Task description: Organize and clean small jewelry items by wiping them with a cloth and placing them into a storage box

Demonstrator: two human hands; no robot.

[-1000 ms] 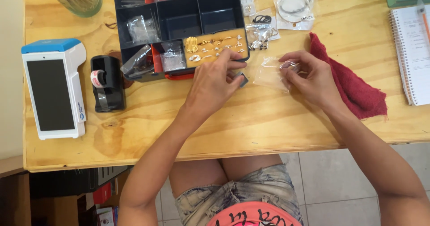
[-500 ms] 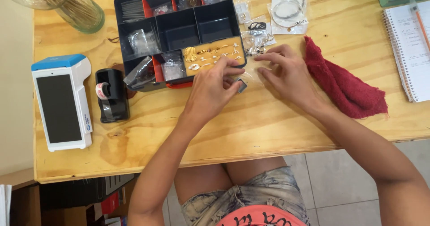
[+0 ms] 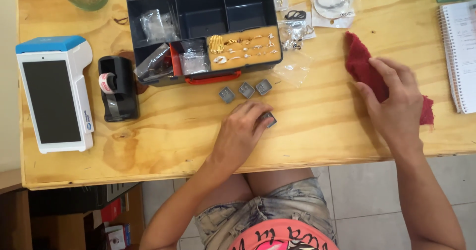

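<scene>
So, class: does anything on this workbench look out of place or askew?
Mildly. Several clear bags lie loose beside the organiser case, and the red cloth sits crumpled under the right hand. Nothing looks spilled or damaged.

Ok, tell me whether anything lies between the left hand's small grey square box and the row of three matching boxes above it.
Nothing visible does. The left hand covers the small grey square box; only bare wooden table separates it from the three matching grey boxes by the black compartment organiser.

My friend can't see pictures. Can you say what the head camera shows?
A person at a wooden table holds a small grey box under the left hand and lays the right hand on a red cloth, near a black organiser tray.
</scene>
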